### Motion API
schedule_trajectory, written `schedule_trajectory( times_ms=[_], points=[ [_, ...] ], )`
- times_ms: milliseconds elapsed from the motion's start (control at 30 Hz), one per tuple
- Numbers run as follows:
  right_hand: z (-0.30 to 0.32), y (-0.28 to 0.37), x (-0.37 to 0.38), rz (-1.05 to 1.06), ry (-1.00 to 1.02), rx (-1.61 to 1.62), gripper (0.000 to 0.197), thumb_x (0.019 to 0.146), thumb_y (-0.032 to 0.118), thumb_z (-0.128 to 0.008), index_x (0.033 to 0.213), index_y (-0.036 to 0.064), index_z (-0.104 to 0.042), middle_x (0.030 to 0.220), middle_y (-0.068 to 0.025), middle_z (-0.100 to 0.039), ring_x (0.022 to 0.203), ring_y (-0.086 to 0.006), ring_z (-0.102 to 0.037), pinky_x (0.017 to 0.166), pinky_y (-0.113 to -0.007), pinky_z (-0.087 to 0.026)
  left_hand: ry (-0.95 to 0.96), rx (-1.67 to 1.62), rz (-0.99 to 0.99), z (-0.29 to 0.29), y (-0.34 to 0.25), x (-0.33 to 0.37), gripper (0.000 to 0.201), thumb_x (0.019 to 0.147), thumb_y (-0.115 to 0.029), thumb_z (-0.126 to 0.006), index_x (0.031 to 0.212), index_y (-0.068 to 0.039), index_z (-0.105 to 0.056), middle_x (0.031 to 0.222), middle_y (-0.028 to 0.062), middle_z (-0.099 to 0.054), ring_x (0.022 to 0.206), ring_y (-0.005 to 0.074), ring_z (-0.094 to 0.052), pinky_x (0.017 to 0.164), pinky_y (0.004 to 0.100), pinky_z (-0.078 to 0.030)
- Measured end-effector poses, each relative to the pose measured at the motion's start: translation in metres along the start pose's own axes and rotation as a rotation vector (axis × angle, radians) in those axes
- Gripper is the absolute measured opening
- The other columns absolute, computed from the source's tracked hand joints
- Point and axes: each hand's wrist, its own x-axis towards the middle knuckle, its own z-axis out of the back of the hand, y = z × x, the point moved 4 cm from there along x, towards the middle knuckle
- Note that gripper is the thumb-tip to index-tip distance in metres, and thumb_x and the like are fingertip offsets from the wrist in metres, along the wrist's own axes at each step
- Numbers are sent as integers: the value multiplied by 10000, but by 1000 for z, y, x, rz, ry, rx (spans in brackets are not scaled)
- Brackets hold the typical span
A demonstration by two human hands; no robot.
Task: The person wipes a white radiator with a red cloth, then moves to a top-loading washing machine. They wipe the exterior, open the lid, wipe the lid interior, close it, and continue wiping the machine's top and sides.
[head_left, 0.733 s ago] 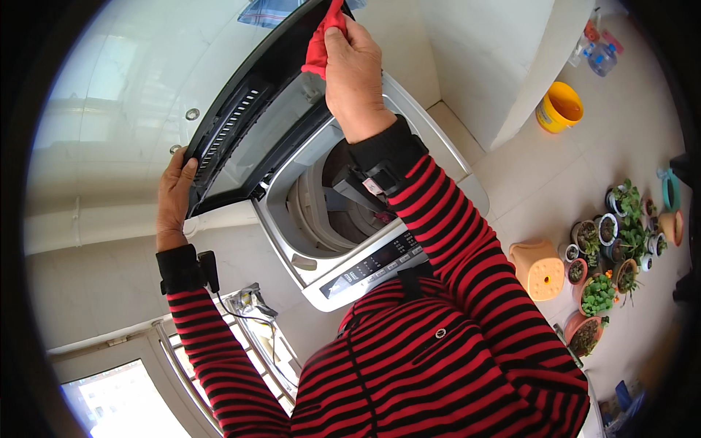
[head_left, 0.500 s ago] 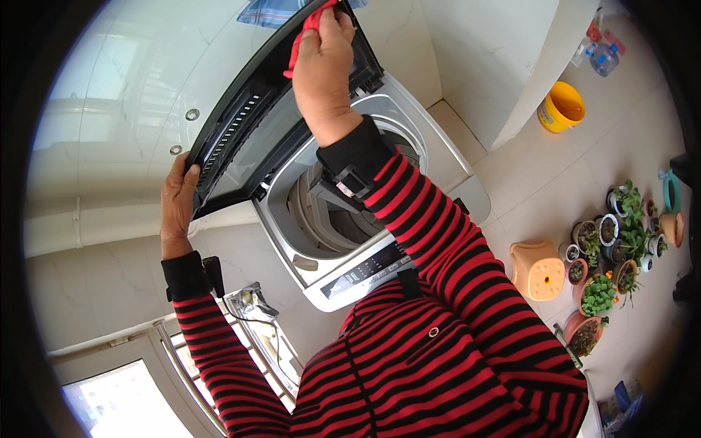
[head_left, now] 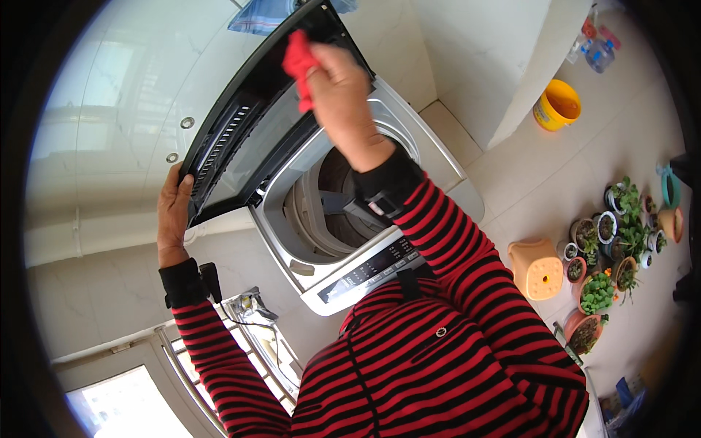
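Note:
A top-loading washing machine [head_left: 437, 150] stands in front of me with its dark-framed lid [head_left: 272, 86] raised. My left hand [head_left: 174, 215] grips the lid's left edge, thumb on the inner side and fingers behind. In my right hand [head_left: 345, 102], blurred by motion, is a bunched red cloth [head_left: 298, 64]. The cloth is in front of the lid's inner face; whether it touches the surface I cannot tell. Below my right wrist lies the open tub [head_left: 310, 212], partly hidden by my sleeve. The control panel [head_left: 376, 266] faces my body.
Tiled wall [head_left: 109, 146] rises behind the lid. Rightward on the floor are a yellow bucket [head_left: 557, 106], an orange stool [head_left: 535, 270] and several potted plants [head_left: 599, 292]. A barred window railing [head_left: 255, 350] is at lower left.
My right hand has moved down and slightly right from the lid's upper edge, bringing the red cloth lower. My left hand still grips the lid.

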Motion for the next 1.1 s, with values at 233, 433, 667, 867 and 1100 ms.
schedule_trajectory(
  times_ms=[233,433,667,867,1100],
  points=[
    [-20,13,11,546,-160,-454,425,902,-99,-536,1309,4,-601,1368,-233,-473,1163,-422,-541,1047,-421,-467,-35,-12,-6,-3,0,-6,353,1076,-268,-576,1316,-12,-620,1075,16,-660,1017,111,-540,953,266,-436],
    [-29,1,-28,461,263,-365,362,901,-142,-579,1235,-10,-626,1272,-201,-584,1103,-407,-614,971,-379,-511,-26,64,13,-5,-8,-10,339,1066,-267,-590,1303,-28,-620,1042,23,-660,990,114,-535,933,276,-443],
    [21,96,0,793,108,-641,389,895,-134,-575,1249,8,-651,1287,-164,-644,1163,-318,-643,1006,-370,-509,-83,163,-60,-10,-22,-19,272,1028,-243,-597,1232,-72,-650,963,104,-663,893,219,-611,849,322,-479],
    [1,94,20,866,96,-1253,415,801,-126,-618,1193,-5,-680,1250,-115,-657,1138,-366,-578,1004,-416,-489,-180,271,-117,-17,-28,-29,278,991,-289,-630,1190,-97,-662,924,127,-676,937,337,-639,820,428,-493],
    [-54,68,-26,493,288,-1079,266,829,12,-659,1094,24,-680,1043,-92,-633,1059,-336,-561,931,-419,-475,-211,330,-184,-20,-36,-37,249,968,-241,-626,1158,-84,-664,950,136,-677,932,363,-623,805,455,-477]
  ],
)
